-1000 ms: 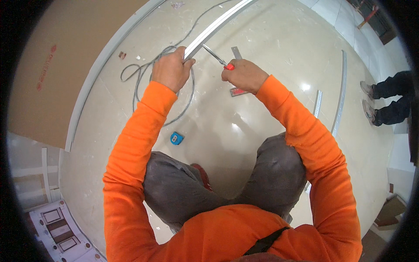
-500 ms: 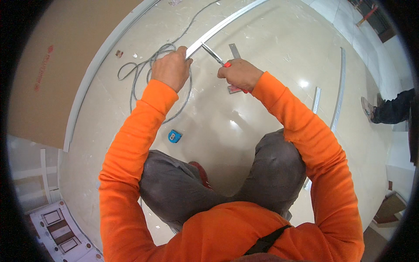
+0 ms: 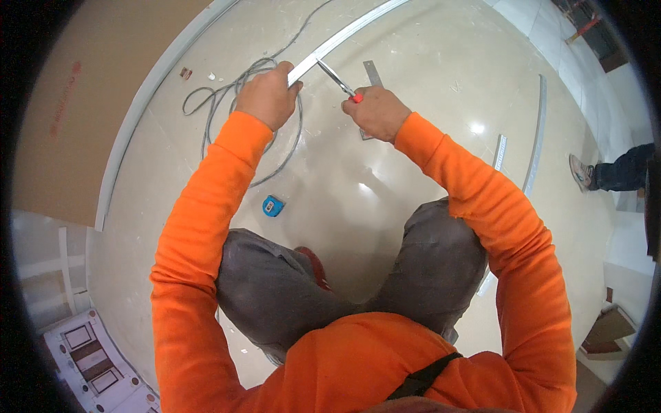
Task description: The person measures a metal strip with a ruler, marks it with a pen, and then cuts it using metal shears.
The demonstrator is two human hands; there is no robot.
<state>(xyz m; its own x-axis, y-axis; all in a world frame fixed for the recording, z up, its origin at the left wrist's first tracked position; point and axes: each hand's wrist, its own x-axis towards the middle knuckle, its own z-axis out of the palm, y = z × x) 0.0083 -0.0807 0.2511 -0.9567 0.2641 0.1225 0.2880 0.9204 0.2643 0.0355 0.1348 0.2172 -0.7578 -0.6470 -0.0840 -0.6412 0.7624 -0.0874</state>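
Note:
My left hand (image 3: 266, 98) is closed around the near end of a long, pale metal strip (image 3: 348, 33), which runs up and away to the right. In my right hand (image 3: 376, 112) are snips with red handles (image 3: 337, 77), their jaws at the edge of the strip a little beyond my left hand. Whether the blades are parted there is too small to tell. Beneath my right hand a metal square (image 3: 372, 73) lies on the floor, partly hidden by the hand. A blue tape measure (image 3: 273, 206) rests on the floor in front of my left knee.
A grey cable (image 3: 217, 108) lies coiled under and beside my left arm. Large brown board (image 3: 55, 103) fills the far left. Metal strips (image 3: 537, 131) lie at the right, near another person's shoe (image 3: 582, 172). Small scraps (image 3: 186, 73) dot the floor.
Both hands, the strip and the snips have shifted only slightly in the picture. The red lower handle end below my right hand no longer shows. My left hand keeps its hold.

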